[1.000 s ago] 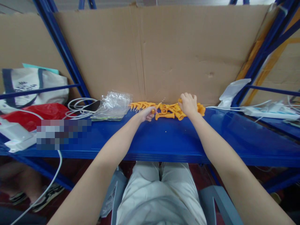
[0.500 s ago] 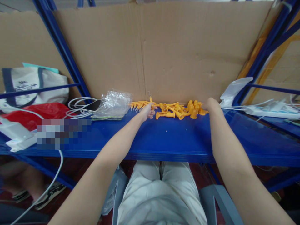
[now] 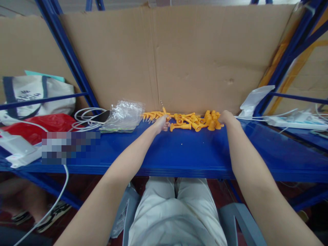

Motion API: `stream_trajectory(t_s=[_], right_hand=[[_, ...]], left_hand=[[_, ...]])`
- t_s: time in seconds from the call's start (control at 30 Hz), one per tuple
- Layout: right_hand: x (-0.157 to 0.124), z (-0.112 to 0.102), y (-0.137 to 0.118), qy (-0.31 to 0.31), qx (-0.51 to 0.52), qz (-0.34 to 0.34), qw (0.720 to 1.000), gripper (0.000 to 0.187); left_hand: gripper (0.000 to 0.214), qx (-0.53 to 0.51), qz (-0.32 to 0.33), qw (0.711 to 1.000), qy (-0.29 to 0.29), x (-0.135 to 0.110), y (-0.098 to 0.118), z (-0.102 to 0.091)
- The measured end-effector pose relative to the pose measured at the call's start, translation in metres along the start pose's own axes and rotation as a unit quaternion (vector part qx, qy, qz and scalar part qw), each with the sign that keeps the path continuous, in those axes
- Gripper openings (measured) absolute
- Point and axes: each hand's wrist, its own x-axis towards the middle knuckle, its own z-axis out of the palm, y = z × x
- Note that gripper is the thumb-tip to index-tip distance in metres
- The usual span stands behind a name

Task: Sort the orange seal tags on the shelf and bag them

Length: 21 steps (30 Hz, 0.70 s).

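My left hand (image 3: 163, 124) is closed around a corkscrew (image 3: 164, 109) with an orange handle, its metal spiral pointing up. Just left of that hand lie several more orange corkscrews (image 3: 151, 115) with bare spirals. To its right, a loose heap of orange plastic pieces (image 3: 189, 119) spreads along the back of the blue shelf; some have flared, hollow ends. My right hand (image 3: 226, 118) is at the right end of the heap, fingers curled beside a group of upright orange pieces (image 3: 211, 119). Its fingertips are mostly hidden, so what they grip does not show.
Clear plastic bags (image 3: 124, 115) lie left of the corkscrews, beside coiled white cable (image 3: 88, 118) and a red bag (image 3: 48, 124). A cardboard sheet (image 3: 192, 61) stands behind the blue shelf (image 3: 179, 153). White power strips lie at both sides. Another person's leg and shoe (image 3: 52, 215) show lower left.
My right hand has shifted slightly left and down, closer to the upright orange pieces. My left hand keeps hold of the corkscrew, which leans a little more to the left.
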Motion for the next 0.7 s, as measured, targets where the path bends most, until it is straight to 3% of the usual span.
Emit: stream_trajectory(t_s=[0.13,0.47,0.6,0.7], right_hand=[[-0.011,-0.01,-0.011,-0.051,-0.061,0.039,0.996,0.041],[-0.024,-0.022,-0.019,-0.048,-0.024,0.066,0.996,0.042],[-0.031,-0.03,-0.027,0.025,0.003,0.079,0.997,0.038],[-0.035,-0.032,-0.04,0.114,0.048,-0.014,0.992,0.031]], left_hand=[[0.015,0.015,0.017,1.0,0.011,0.0,-0.001,0.001],[0.012,0.056,0.095,0.994,-0.005,0.001,-0.003,-0.002],[0.019,0.116,0.119,0.986,0.008,0.007,-0.007,-0.005],[0.024,0.258,0.185,0.947,0.049,0.014,-0.011,-0.006]])
